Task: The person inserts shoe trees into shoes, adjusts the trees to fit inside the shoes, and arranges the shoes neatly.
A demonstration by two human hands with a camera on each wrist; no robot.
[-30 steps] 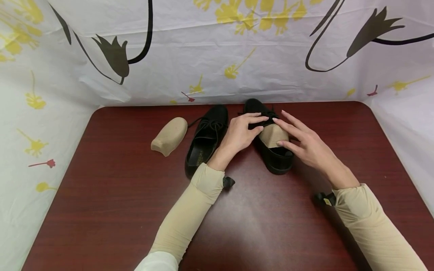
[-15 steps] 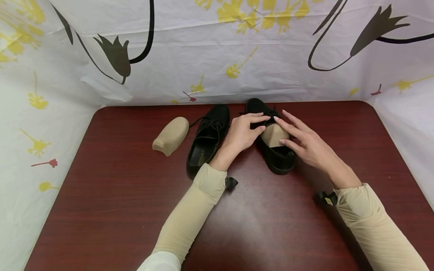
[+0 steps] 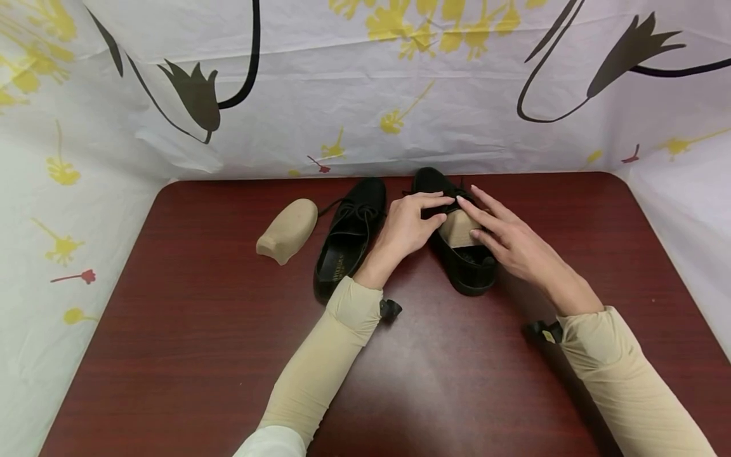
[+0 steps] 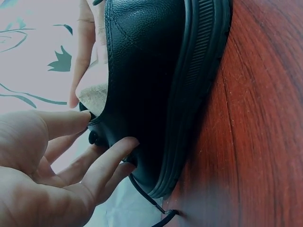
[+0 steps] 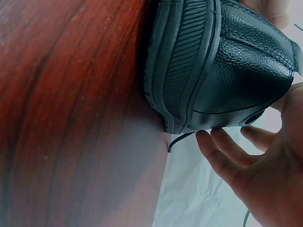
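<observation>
The right-hand black lace-up shoe sits on the table with a beige moulded shoe insert partly inside its opening. My left hand holds this shoe near the laces: its thumb is at the opening's edge and its fingers lie along the side, as the left wrist view shows. From the other side my right hand reaches over with fairly straight fingers against the shoe, its thumb at the insert. The front of the insert is hidden under the upper. In the right wrist view, fingertips touch the leather side.
A second black shoe stands to the left, partly behind my left forearm, with its insole showing. Left of it lies another beige insert. The dark red table ends at a patterned white sheet behind and at the sides.
The insert sits slightly deeper toward the toe, and more insole shows behind it. My right hand has shifted slightly left and forward with it; my left hand keeps its place.
</observation>
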